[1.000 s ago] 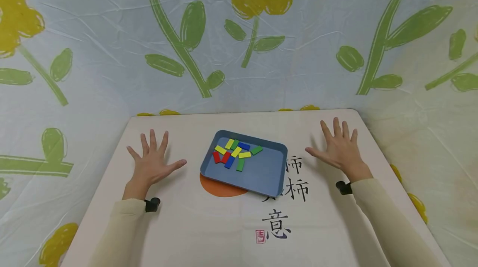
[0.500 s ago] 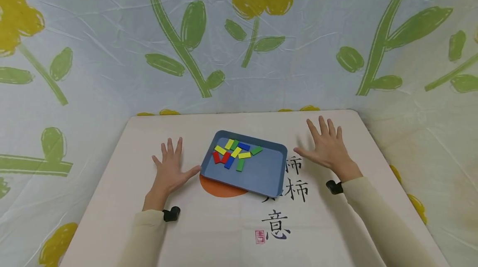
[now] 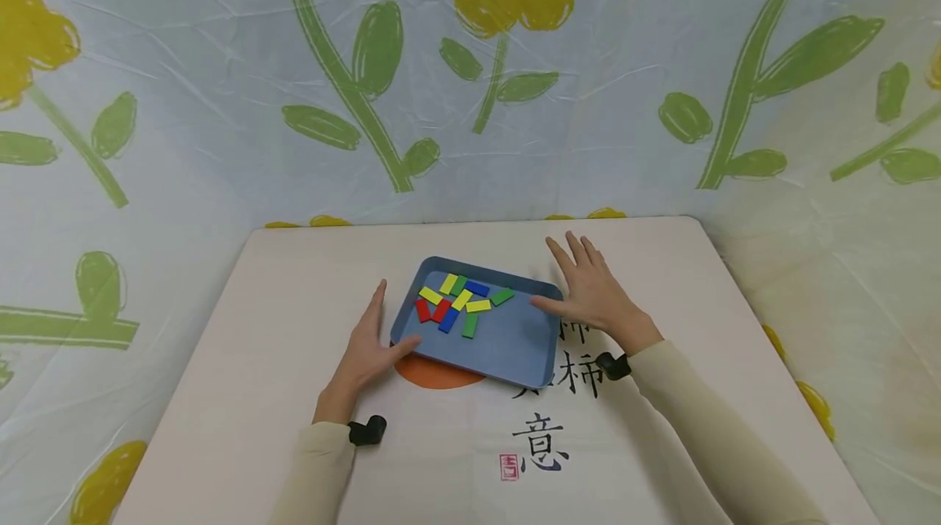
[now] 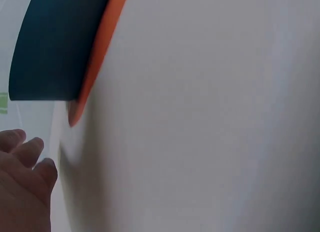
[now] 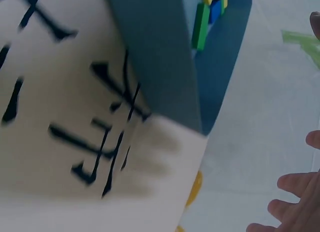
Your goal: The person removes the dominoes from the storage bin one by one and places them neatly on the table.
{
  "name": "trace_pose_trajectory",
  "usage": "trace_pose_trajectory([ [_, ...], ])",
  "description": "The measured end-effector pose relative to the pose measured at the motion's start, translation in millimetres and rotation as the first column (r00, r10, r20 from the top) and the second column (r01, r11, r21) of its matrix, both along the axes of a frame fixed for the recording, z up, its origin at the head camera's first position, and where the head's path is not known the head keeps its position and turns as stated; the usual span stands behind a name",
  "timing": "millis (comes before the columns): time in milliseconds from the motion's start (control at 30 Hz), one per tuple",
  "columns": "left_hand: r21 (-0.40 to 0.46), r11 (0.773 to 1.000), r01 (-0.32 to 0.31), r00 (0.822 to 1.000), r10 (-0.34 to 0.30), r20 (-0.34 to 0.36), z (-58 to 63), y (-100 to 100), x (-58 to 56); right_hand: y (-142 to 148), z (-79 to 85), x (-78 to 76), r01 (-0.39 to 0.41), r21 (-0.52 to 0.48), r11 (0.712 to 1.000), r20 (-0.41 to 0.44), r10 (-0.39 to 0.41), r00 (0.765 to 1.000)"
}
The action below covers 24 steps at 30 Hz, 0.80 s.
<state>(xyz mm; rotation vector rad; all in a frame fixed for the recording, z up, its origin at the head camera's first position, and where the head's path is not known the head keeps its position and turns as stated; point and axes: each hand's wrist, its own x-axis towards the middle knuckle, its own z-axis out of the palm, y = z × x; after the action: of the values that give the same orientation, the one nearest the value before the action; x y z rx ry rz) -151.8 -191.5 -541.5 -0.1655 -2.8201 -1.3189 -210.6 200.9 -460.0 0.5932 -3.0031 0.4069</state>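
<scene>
A blue-grey tray (image 3: 507,349) lies slightly turned on the table, holding several flat red, yellow, green and blue blocks (image 3: 461,299) toward its left side. At the tray's left end is my left hand (image 3: 365,353), fingers extended and thumb over the near left corner; whether it touches the rim I cannot tell. My right hand (image 3: 595,292) is at the right end with fingers spread, its thumb over the far right corner. In the right wrist view, the tray's side wall (image 5: 155,56) stands apart from the fingertips. Neither hand holds anything.
The pale table cover (image 3: 434,460) bears black brush characters (image 3: 540,443) and an orange shape (image 3: 441,374) partly under the tray. A flower-printed sheet (image 3: 603,133) hangs behind and at both sides. Each wrist wears a small black camera.
Both hands have moved inward, the left to the right and the right to the left, until they flank the tray. The tray and blocks have stayed in place.
</scene>
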Motion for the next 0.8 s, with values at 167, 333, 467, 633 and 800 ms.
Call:
trace_pose_trajectory([
  [167, 0.04, 0.999, 0.032, 0.999, -0.032, 0.008, 1.0, 9.0, -1.7, -22.5, -3.9, -2.4, -0.052, -0.027, 0.998, -0.002, 0.052, 0.999],
  [333, 0.054, 0.998, 0.035, 0.999, -0.037, 0.036, 0.5, 15.9, -2.9, -45.7, -3.8, -2.9, -0.096, -0.051, 0.994, 0.022, 0.098, 0.995],
  [467, 0.068, 0.997, 0.035, 0.997, -0.039, 0.065, 1.5, 19.4, -2.6, -62.5, -3.7, -3.7, -0.122, -0.11, 0.986, 0.054, 0.128, 0.99],
  [633, 0.058, 0.998, 0.038, 0.991, -0.045, 0.127, 3.3, 21.6, -0.9, -78.8, -7.7, -6.6, -0.13, -0.181, 0.975, 0.113, 0.151, 0.982],
  [800, 0.043, 0.998, 0.046, 0.987, -0.052, 0.15, 2.6, 22.4, 0.3, -94.7, -11.8, -10.7, -0.166, -0.21, 0.963, 0.159, 0.201, 0.967],
])
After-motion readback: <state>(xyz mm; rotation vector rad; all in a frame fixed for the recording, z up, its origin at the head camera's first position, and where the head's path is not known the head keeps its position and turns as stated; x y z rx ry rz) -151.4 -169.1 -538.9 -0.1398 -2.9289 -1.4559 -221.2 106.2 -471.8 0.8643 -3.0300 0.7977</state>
